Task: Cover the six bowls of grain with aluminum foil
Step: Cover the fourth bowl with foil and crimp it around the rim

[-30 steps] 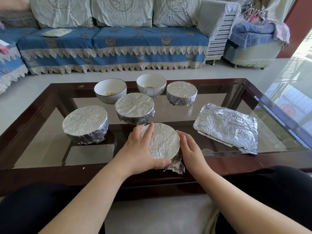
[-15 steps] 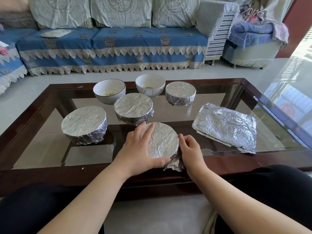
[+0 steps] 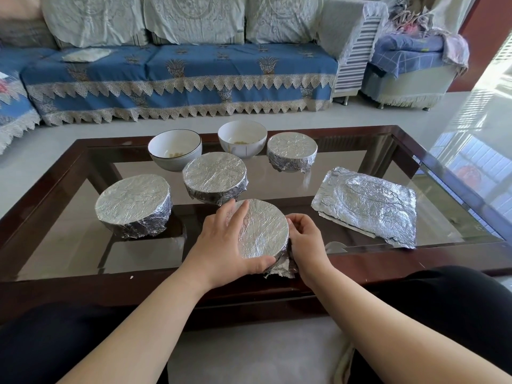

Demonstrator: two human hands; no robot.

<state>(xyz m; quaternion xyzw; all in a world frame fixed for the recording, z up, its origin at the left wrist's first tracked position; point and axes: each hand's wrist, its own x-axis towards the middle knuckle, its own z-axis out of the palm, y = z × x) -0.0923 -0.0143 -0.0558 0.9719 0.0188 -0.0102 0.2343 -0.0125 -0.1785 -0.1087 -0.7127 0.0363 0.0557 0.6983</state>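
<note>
Four of the six bowls wore foil. Three were finished: one toward the desk's (image 3: 432, 151) left edge (image 3: 133, 205), one at the middle (image 3: 214, 177), one toward the far edge (image 3: 291, 151). The fourth bowl (image 3: 261, 230) sat near the desk's near edge between both hands, its foil smooth on top but with a crumpled flap sticking out at the near side. The left hand (image 3: 224, 245) lay spread over its rim, thumb hooked round the near side; the right hand (image 3: 306, 239) curled its fingers against the wall, pinching foil down. Two white bowls (image 3: 175, 153) (image 3: 242, 138) at the far edge stood uncovered — a little grain showed inside. The spare foil sheets (image 3: 365, 206) lay toward the right edge. By my reckoning, the job was just past halfway — tuck this flap, then cover two more.
</note>
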